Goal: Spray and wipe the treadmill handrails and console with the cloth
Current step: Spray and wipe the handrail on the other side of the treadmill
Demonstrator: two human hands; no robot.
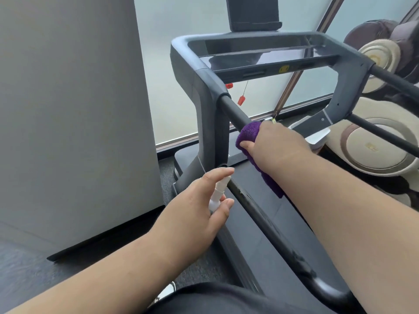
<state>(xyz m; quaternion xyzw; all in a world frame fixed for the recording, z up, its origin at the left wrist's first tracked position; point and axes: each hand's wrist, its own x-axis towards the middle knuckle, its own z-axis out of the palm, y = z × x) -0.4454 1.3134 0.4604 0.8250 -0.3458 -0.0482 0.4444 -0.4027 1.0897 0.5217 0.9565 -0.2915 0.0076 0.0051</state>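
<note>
Two bare hands work at the left side of a treadmill in the head view. The right hand (278,141) has its grip wrapped around a purple cloth (248,137) and the black left handrail (233,112) beneath it, thumb on the near side, part-way along the bar below the grey console frame (204,71). A tail of the cloth hangs down under the forearm. The left hand (199,207) has its grip on a small white spray bottle (59,190), nozzle tilted up toward the handrail, index finger stretched over the top and thumb against its side. The glossy console panel (260,55) sits ahead, with a dark tablet holder (252,14) above it. A red safety clip (241,100) dangles on a cord under the console. The right handrail (394,80) runs along the far side, and beyond it stands a cream-and-brown massage chair (376,146).
</note>
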